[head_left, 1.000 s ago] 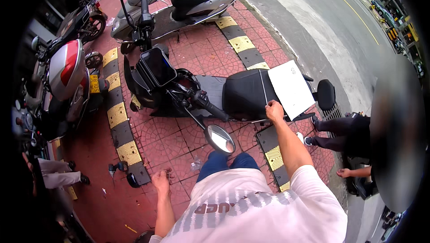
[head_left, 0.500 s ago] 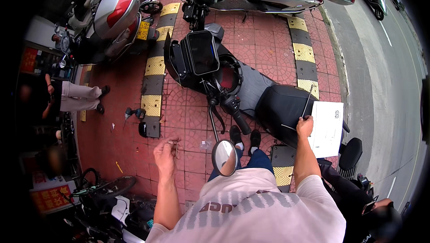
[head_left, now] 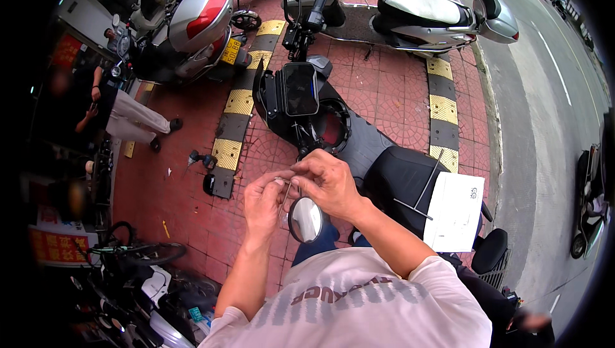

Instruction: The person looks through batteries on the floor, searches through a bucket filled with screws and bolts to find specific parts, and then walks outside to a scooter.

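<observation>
My left hand (head_left: 262,206) and my right hand (head_left: 330,182) meet above the scooter's handlebar. Between the fingertips of both is a thin metal rod (head_left: 286,194), too small to make out its exact kind. Just under my hands sits the scooter's round mirror (head_left: 306,221), and its handlebar grip is hidden behind my right hand. A T-handle wrench (head_left: 423,193) rests on the black scooter seat (head_left: 398,172), touched by neither hand. Beside it, toward the rear of the seat, lies a flat white box or sheet (head_left: 454,212).
A cordless drill (head_left: 202,159) stands on the red tiles near a striped yellow-black ramp (head_left: 227,153). Parked scooters are at the far side, one with a silver and red case (head_left: 200,20). A person (head_left: 131,117) stands at the left; another sits at the lower right. A road runs along the right.
My right hand has let go of the T-handle wrench, left it on the seat, and moved left to join my left hand at the thin rod. The view has shifted slightly.
</observation>
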Tool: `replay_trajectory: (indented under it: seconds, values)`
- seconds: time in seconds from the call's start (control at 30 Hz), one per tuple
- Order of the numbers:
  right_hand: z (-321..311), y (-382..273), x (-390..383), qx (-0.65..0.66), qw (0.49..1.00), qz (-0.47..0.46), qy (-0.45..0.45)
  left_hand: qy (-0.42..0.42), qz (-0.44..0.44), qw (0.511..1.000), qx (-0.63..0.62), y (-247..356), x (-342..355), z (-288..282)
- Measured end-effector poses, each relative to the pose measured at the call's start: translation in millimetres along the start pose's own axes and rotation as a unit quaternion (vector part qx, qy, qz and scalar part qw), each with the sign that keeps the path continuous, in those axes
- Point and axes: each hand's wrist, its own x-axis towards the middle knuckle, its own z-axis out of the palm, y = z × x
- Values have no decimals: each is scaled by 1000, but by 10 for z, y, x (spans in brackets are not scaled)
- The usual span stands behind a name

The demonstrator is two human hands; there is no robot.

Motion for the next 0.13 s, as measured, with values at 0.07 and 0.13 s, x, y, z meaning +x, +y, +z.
replay_trajectory:
  seconds: [0.07, 0.13]
  values:
    - [50, -24, -15, -15, 1000, 5, -3, 8, 1, 1000, -14, -30, -18, -55]
    - [49, -36, -48, -68, 997, -27, -4, 27, -8, 999, -45, -68, -55, -68]
